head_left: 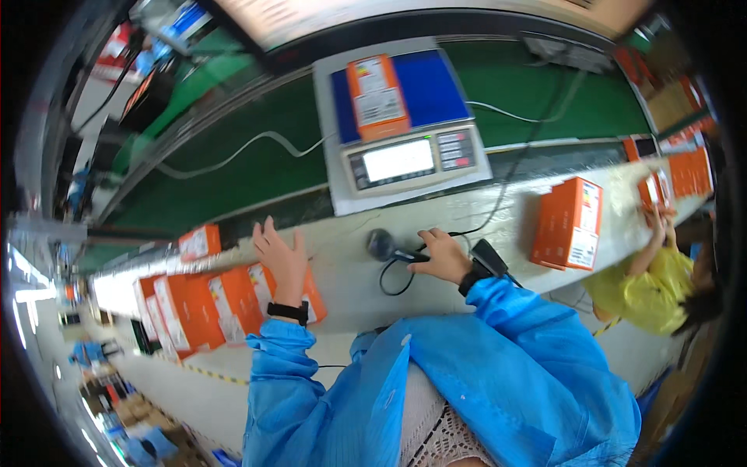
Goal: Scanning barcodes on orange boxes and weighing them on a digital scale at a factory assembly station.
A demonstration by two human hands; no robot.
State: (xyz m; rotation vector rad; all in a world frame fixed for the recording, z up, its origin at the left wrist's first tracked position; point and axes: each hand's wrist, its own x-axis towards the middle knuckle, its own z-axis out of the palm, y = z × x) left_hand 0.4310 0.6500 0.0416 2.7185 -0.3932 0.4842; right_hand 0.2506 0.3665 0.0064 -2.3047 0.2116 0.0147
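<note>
My left hand [282, 263] hangs over the row of orange boxes [237, 303], its fingers spread and nothing in them. A black wristband circles that wrist. With thumb and fingers on either side of its dark handle, my right hand [445, 258] holds a handheld scanner [381, 244] low over the pale worktop. A black cable loops beside the scanner. Beyond both hands, a weighing scale [397, 162] with a blue plate and lit display carries one orange box [378, 96]. Right of my right hand stands an orange box stack [570, 223].
A dark blocky object [489, 257] lies by my right wrist. Behind the scale run a green surface [233, 167] and a white cable. A large screen [436, 14] spans the top. At right, a person in yellow [650, 292] handles a small orange box [655, 191].
</note>
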